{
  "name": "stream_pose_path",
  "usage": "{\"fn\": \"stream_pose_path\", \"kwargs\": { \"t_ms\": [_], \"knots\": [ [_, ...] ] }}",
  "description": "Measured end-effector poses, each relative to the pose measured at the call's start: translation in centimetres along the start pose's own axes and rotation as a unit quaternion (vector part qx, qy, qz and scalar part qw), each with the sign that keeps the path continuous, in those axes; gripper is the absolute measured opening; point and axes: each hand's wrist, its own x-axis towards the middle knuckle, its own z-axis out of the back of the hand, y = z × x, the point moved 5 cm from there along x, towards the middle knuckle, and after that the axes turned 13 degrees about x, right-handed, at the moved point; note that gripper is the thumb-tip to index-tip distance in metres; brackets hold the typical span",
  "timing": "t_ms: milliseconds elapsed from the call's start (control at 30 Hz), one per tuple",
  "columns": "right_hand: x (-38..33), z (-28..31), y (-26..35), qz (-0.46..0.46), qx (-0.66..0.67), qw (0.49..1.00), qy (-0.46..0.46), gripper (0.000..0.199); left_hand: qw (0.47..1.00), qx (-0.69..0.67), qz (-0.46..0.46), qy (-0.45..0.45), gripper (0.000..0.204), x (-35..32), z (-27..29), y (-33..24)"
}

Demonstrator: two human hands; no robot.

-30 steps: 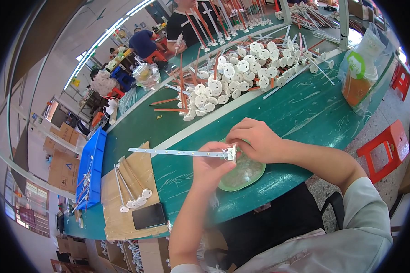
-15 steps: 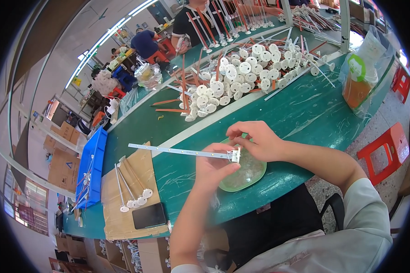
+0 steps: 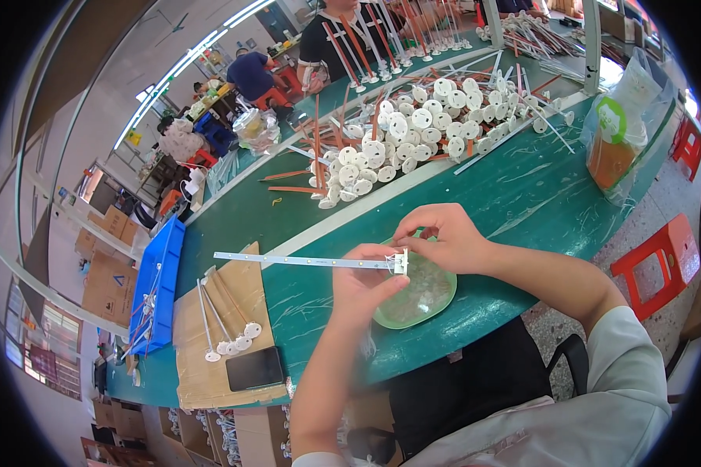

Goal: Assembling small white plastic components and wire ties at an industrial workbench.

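Observation:
My left hand [image 3: 364,284] is closed round one end of a narrow LED strip [image 3: 288,259], which points out to the left. At that end is a white round cap [image 3: 401,263], seen edge-on, with thin white wires between it and the strip. My right hand [image 3: 442,241] is at the cap's far side, thumb and fingers pinched together; what they hold, if anything, is too small to make out. Beneath both hands stands a light green bowl [image 3: 428,310] with small, clear-looking pieces in it.
Cardboard [image 3: 191,335] at the left bears several capped strips [image 3: 224,319] and a black phone [image 3: 255,369]. Beyond it is a blue bin [image 3: 157,288]. A heap of white-capped strips [image 3: 413,128] lies across the bench. A plastic bag [image 3: 619,144] stands far right. Another person [image 3: 335,47] is opposite.
My right hand's fingers have closed in slightly toward the cap. The strip and my left hand have hardly moved.

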Motion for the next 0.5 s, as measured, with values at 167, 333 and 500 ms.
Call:
{"fn": "stream_pose_path", "kwargs": {
  "t_ms": [167,333,500],
  "knots": [
    [0.0,0.2,-2.0,-0.154,0.099,0.983,-0.009,0.018,1.0,0.021,0.01,-0.014,0.041,0.0,0.2,0.1],
    [0.0,0.5,-2.2,-0.225,0.209,0.952,-0.009,0.017,0.998,0.038,0.025,-0.036,0.041,0.0,0.4,0.1],
    [0.1,0.5,-2.6,-0.223,0.219,0.95,-0.018,0.018,0.997,0.046,0.02,-0.053,0.041,0.1,0.7,0.2]
  ]
}}
